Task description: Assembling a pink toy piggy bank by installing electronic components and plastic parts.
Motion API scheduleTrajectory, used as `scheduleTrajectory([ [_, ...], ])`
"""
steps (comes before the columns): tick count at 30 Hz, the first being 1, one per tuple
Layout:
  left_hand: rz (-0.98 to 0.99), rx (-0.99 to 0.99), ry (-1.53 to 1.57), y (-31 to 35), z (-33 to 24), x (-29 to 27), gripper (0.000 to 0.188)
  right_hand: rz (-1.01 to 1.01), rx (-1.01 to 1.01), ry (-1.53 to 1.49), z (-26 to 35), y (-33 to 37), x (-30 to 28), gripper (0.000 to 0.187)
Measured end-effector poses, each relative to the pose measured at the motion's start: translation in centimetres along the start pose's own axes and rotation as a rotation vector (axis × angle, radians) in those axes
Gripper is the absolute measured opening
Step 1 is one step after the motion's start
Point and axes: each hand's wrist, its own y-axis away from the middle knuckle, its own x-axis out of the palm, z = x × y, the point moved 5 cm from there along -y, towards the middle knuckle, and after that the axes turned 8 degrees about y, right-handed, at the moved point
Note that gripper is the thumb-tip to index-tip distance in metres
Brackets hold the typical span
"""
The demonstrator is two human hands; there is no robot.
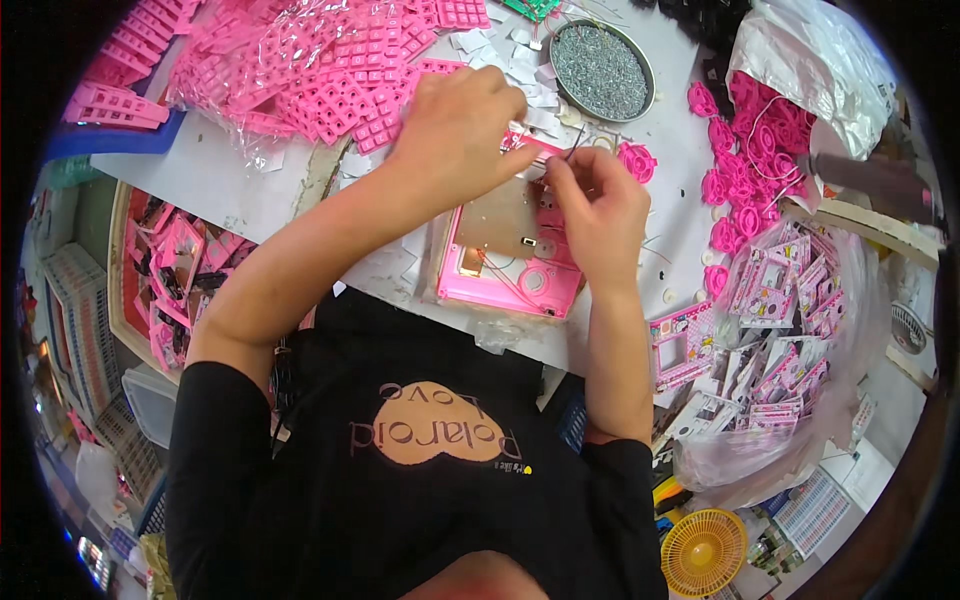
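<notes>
"While the right hand [605, 205] sits over the upper right of the pink casing [505, 290], what do its fingers do?" asks the first speaker.

"Its thumb and forefinger are pinched on a thin dark piece [577, 143] that points away from the person," the second answers. "What that piece is, the view leaves unclear."

"And the left hand [465, 125]?"

"It arches over the casing's top edge, fingers curled, thumb stretched toward the right hand. Whether it grips anything cannot be told."

"Where does the casing lie?"

"On the white tabletop [665, 220], close to the edge before the person's black shirt [400, 520]. A brown board [490, 215] covers its middle, with thin red wires [500, 268] below and a round ring [535, 281] near the lower right corner."

"What surrounds it?"

"Pink keypad pieces [370, 100] are heaped at the upper left, partly under clear plastic. Beyond the hands stands a round tin [652, 92] of small grey metal parts [600, 70]. On the right, pink ring-shaped parts [745, 195] lie by a silvery bag [810, 60]; nearer the person, a clear bag [720, 465] holds printed pink panels [785, 300]."
</notes>
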Motion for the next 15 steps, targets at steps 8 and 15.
scheduleTrajectory([
  [8,-0.063,0.195,0.179,1.0,-1.1,-0.5,0.011,0.111,-0.773,0.445,2.7,2.5,0.9,0.017],
  [15,-0.029,0.229,0.293,2.6,-1.9,-1.0,0.017,0.093,-0.520,0.063,2.0,0.7,-1.5,0.029],
])
